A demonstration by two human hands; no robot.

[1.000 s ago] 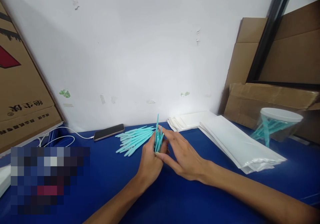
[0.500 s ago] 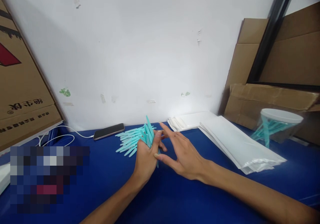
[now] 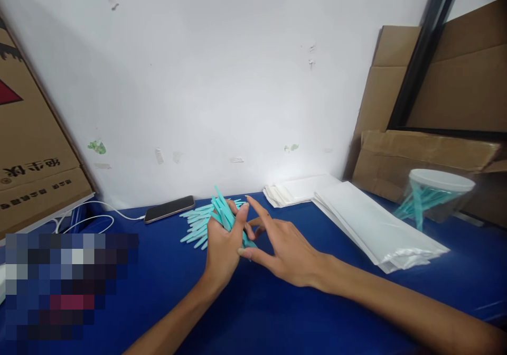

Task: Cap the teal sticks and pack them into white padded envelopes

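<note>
My left hand [image 3: 224, 249] is closed around a bundle of slim turquoise sticks [image 3: 222, 211] with tapered tips. The bundle leans up and to the left out of the fist. At its lower end, my right hand [image 3: 287, 249] has its thumb and curled fingers around the stick ends, while the index finger reaches upward. Part of the right fingers is hidden behind the left hand and the bundle. More turquoise sticks [image 3: 195, 223] lie fanned in a loose pile on the blue table [image 3: 253, 318], just behind and left of my left hand.
A phone [image 3: 169, 209] with a white cable lies by the wall. White plastic bags [image 3: 376, 223] are stacked at right, with more white sheets [image 3: 297, 190] behind. A clear, white-rimmed container [image 3: 441, 179] of turquoise sticks stands farther right. Cardboard boxes [image 3: 35, 133] flank both sides.
Both hands have shifted slightly left with the bundle. The bundle tilts farther left, and the right thumb and fingers sit closer around its lower end. The camera view has moved a little.
</note>
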